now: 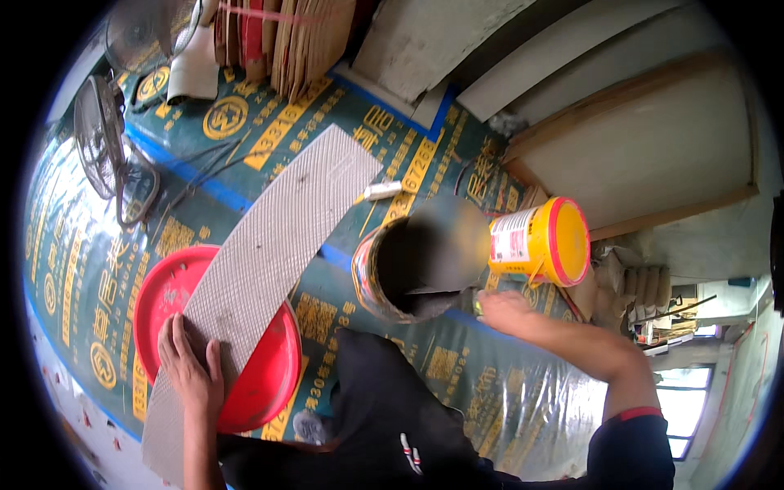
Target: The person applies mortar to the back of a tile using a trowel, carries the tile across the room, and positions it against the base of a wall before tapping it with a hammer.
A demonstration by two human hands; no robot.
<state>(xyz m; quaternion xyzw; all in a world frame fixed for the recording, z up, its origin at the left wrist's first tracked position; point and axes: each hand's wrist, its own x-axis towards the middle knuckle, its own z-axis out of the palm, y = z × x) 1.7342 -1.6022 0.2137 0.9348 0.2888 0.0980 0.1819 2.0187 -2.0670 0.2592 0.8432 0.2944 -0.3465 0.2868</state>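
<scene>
A long grey tile strip (282,224) with a diamond-patterned face lies slantwise across a red round lid or tub (265,380). My left hand (189,359) rests flat on the strip's near part, its thumb apart from the fingers. To the right, my right hand (506,312) is closed round the handle of a trowel (441,291). The trowel's blade reaches into an open bucket (366,273) with a dark inside. A blurred grey patch hides part of the bucket's right side, so its contents are hard to make out.
Just right of the open bucket, a yellow bucket (539,243) with a red rim lies tilted. A small white block (383,190) is beyond the strip. Printed green sheeting (224,196) covers the floor. A fan (100,139) stands far left; boards (645,147) lean at right.
</scene>
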